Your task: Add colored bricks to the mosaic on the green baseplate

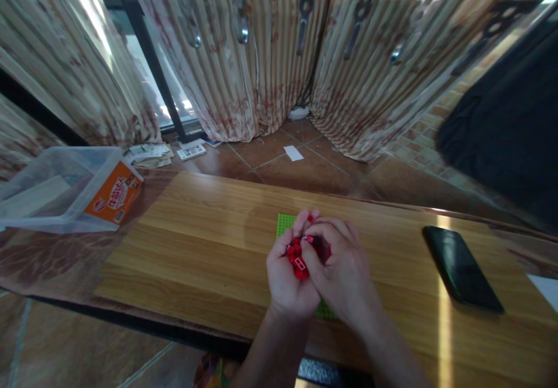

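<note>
Cupped palm up over the wooden board, my left hand (288, 288) holds several small red toy bricks (300, 264). My right hand (349, 269) reaches over it from the right, thumb and fingers closed around a small red brick (308, 239) at the edge of the pile. More red shows under the curled right fingers, partly hidden. Beneath both hands lies a green studded baseplate (285, 223). Only its upper left corner and a strip at the lower edge can be seen; the hands cover the rest.
On the wooden board (196, 248), a dark phone (462, 269) lies at the right. A clear plastic bin (56, 222) with an orange label stands at the left. Papers (150, 154) lie beyond the table, near striped curtains (261, 68). Metal hooks (241, 21) hang along the top.
</note>
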Available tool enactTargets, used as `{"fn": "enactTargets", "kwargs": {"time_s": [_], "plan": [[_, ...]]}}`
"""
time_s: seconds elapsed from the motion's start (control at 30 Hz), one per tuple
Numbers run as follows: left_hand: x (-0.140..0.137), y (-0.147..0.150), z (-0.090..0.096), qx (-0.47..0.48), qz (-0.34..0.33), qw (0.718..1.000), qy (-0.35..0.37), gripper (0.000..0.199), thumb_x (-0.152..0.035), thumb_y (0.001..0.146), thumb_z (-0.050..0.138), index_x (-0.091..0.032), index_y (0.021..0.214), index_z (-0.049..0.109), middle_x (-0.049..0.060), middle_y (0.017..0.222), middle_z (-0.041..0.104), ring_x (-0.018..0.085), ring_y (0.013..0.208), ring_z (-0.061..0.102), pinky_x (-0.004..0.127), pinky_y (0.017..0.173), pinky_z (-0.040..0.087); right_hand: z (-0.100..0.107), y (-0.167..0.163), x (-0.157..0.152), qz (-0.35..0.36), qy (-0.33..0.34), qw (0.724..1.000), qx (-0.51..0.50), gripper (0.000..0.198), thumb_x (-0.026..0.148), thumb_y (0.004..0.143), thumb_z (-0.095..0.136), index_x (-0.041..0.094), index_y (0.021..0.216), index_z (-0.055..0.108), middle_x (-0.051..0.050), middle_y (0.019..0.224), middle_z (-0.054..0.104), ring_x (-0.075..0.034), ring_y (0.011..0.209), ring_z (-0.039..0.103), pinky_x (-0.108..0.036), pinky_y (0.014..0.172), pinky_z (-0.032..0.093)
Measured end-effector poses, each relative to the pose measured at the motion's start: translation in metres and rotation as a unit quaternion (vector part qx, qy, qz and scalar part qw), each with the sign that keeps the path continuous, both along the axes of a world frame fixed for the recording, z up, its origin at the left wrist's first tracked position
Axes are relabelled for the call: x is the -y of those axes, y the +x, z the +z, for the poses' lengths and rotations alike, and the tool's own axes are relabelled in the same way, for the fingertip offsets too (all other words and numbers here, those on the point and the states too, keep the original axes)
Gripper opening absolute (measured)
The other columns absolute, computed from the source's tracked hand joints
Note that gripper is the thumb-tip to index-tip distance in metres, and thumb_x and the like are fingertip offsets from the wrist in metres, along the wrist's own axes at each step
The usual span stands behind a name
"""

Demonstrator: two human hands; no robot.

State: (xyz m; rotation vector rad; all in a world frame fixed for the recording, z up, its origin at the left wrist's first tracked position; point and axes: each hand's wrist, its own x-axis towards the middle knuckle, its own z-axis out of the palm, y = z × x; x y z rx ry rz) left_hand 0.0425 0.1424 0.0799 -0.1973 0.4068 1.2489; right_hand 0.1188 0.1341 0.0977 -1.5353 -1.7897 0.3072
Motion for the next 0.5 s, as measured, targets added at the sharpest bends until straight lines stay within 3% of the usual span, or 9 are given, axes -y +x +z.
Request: {"fn": "enactTargets", "kwargs": {"time_s": [0.37,0.5], "plan": [[-0.0008,-0.0034,0.0041,0.036,-0.007,0.999,-0.031,0.033,-0.024,0.091,0.039,-0.015,0.095,0.070,0.009,0.105,0.070,0.018,0.110,0.061,0.032,0.102,0.043,-0.0005,-0.0068,0.0032,-0.008,0.069,0.996,-0.049,0.004,0.022,0.082,0.059,0.023,0.083,0.062,-0.005,0.096,0.065,-0.022,0.100,0.056,-0.043,0.088,0.045],[-0.0005,-0.0051,0.0055,0.025,0.009,0.998,-0.055,0.029,-0.023,0.089,0.043,-0.014,0.092,0.070,0.010,0.103,0.069,0.017,0.101,0.064,0.031,0.097,0.046,0.0004,0.0007,0.0031,-0.043,0.066,0.991,-0.110,0.004,0.024,0.081,0.060,0.023,0.084,0.063,-0.003,0.086,0.067,-0.019,0.083,0.062,-0.036,0.076,0.050]]}}
